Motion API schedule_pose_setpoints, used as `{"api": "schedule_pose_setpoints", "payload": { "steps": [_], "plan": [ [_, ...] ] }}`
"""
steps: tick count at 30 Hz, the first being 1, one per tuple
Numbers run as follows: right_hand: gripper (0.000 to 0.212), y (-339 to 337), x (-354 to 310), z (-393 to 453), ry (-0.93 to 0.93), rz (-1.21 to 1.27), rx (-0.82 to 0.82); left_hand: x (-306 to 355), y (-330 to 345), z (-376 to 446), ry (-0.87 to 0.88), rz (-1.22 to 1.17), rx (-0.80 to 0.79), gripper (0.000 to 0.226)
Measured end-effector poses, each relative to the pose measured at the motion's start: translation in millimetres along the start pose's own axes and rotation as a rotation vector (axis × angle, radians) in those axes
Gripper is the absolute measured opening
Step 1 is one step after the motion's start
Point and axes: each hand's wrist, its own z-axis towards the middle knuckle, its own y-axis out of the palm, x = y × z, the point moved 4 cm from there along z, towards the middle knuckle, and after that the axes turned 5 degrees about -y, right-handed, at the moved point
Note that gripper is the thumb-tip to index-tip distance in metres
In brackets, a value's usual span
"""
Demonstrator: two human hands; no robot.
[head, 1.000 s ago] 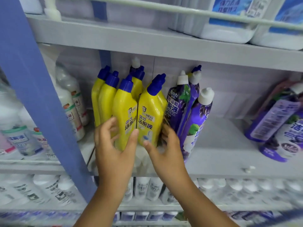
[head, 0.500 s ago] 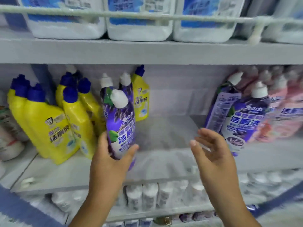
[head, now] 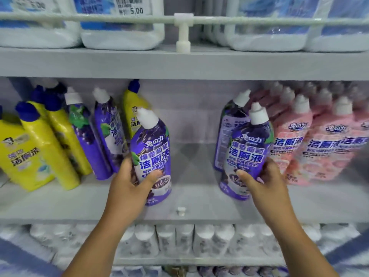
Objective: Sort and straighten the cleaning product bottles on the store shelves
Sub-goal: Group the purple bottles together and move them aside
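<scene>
Left hand (head: pixel 127 184) clamped on purple bottle (head: pixel 153 156), mid-shelf (head: pixel 199 202), tilted. Right hand (head: pixel 261 182) wrapped round second purple bottle (head: pixel 247 154), touching pink bottles (head: pixel 299 144). Advice: bring both together in gap, stand upright, labels forward.

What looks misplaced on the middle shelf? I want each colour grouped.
One yellow bottle stands at the back behind the purple bottles, apart from the yellow group at left. The left-side bottles all lean.
</scene>
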Motion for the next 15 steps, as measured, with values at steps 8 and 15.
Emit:
{"api": "schedule_pose_setpoints", "payload": {
  "steps": [8,15],
  "plan": [
    [0.04,45,-8,7,-0.028,0.134,-0.137,-6,6,5,-0.058,-0.068,0.006,0.031],
    [0.036,103,4,36,-0.049,0.158,-0.164,-15,17,38,-0.021,-0.021,-0.005,0.034]
  ]
}}
